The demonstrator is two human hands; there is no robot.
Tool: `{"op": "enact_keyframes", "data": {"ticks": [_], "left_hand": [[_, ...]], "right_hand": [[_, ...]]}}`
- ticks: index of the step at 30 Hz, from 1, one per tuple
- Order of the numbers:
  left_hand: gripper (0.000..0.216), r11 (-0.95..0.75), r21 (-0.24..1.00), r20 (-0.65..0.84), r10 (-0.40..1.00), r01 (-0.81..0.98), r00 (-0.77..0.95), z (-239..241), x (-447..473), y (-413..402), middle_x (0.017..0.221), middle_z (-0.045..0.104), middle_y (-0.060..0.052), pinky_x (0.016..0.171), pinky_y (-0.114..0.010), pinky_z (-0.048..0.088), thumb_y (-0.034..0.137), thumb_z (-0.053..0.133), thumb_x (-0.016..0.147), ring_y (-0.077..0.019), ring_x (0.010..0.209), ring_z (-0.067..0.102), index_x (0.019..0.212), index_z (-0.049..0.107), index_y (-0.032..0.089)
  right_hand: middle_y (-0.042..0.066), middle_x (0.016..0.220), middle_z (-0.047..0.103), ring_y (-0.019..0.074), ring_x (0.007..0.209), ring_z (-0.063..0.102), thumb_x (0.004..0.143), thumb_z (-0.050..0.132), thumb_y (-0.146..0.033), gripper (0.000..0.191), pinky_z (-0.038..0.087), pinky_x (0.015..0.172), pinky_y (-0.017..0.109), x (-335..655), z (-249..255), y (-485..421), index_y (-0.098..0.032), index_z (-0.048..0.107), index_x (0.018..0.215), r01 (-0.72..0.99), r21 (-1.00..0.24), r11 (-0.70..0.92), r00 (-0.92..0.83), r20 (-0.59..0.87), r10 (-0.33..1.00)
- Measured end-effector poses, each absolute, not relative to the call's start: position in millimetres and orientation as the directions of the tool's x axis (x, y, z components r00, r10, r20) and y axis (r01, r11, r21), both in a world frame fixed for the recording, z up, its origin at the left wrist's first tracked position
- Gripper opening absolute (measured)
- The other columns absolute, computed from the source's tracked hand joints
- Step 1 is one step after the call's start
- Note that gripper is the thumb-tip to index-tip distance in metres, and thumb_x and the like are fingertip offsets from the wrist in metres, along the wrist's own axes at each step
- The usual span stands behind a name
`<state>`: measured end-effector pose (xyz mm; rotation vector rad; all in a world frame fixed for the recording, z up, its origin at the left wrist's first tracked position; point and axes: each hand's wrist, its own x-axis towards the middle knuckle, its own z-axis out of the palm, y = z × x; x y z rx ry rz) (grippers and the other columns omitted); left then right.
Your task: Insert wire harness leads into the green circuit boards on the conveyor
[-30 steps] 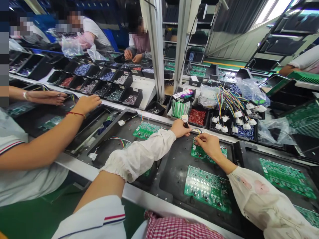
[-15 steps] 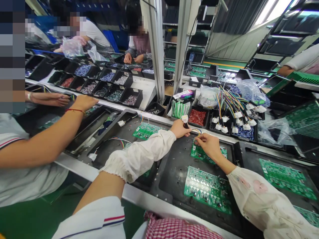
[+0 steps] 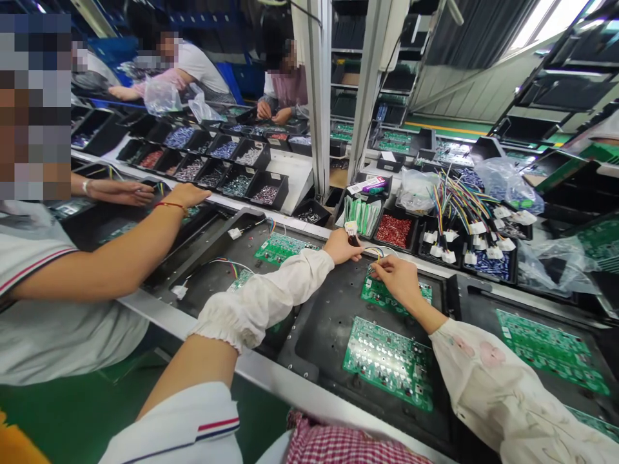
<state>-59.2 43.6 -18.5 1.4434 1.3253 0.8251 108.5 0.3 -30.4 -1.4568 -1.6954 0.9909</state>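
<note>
Crumpled clear plastic (image 3: 561, 267) lies beside blue components (image 3: 489, 265).

Green circuit boards (image 3: 387, 362), white connector (image 3: 351, 228), multicoloured wires (image 3: 379, 252), red-and-white checked cloth (image 3: 348, 444)

The wire ends of the cable harness (image 3: 375, 249) are hidden by the right hand (image 3: 397, 278). The lower-right circuit board (image 3: 594, 423) is cut off by the right edge.

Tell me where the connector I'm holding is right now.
In the head view, slightly right of centre, the connector sticks up from your left hand, by the green strips and left of the red parts.
</note>
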Motion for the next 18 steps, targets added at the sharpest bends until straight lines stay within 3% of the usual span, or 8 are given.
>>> {"op": "enact_keyframes", "data": {"ticks": [18], "left_hand": [[0.012,0.035,0.947,-0.103,0.975,0.320,0.195,-19.1,-65.3,44.2,0.056,0.062,-0.002,0.054,-0.024,0.052,0.021,0.064,0.065,-0.0146,0.053,0.062,0.070,0.057,0.011]], "right_hand": [[0.002,0.057,0.065,0.0204,0.058,0.065,0.069,0.058,-0.036,0.017,0.053,0.055,0.032,104.5,-38.8,1.8,-0.020,0.057,0.068,0.442,-0.895,0.064,-0.128,0.007,0.992]]}}
